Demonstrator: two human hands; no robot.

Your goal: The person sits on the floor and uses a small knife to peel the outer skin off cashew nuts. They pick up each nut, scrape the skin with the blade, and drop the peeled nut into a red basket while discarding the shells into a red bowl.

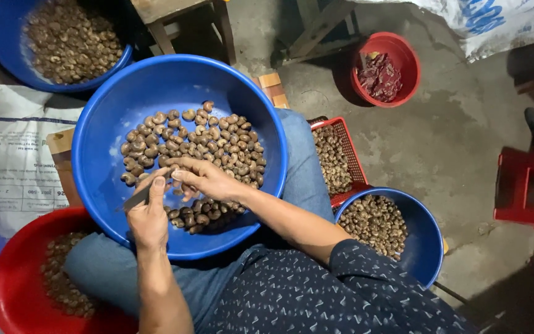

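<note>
A big blue basin rests on my lap, half full of brown shelled nuts. My left hand reaches over its near rim and grips a thin metal blade that points left. My right hand hovers over the nuts, its fingers pinched on a single nut right next to the blade's tip. The two hands touch at the fingertips. The nut itself is mostly hidden by the fingers.
Around me stand a second blue basin of nuts at the top left, a red basin at the bottom left, a red crate, a blue basin, a small red bowl of reddish skins, a red stool and white sacks.
</note>
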